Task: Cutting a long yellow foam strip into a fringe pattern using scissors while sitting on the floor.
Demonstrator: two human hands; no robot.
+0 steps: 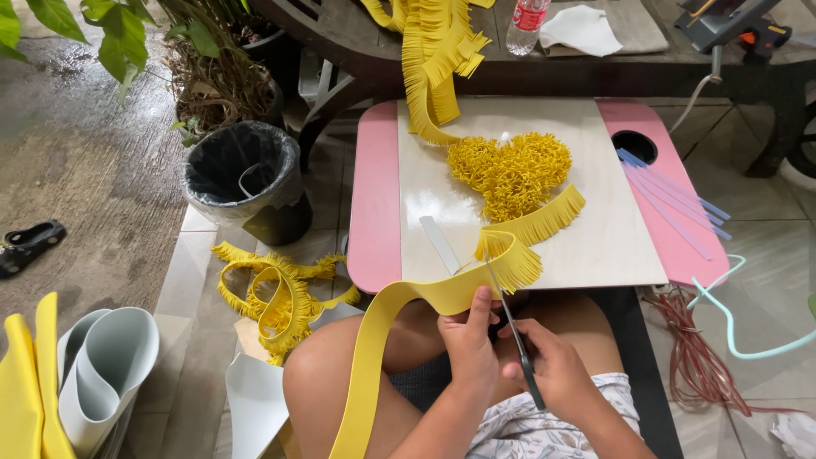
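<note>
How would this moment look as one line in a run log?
left hand: holds yellow foam strip | right hand: scissors cutting fringe | lap table: yellow fringed heart | floor: black bin

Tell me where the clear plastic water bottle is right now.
In the head view, the clear plastic water bottle stands at the top edge on the dark wooden table, between the hanging yellow fringed foam strip and a white sheet.

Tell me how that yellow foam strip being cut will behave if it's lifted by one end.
Probably floppy: the yellow foam strip already bends and droops from the left hand down past the knee. Likely light, since it is held by finger pressure alone. The fringed end looks delicate; thin cut tabs could tear or snag on the scissors.
</note>
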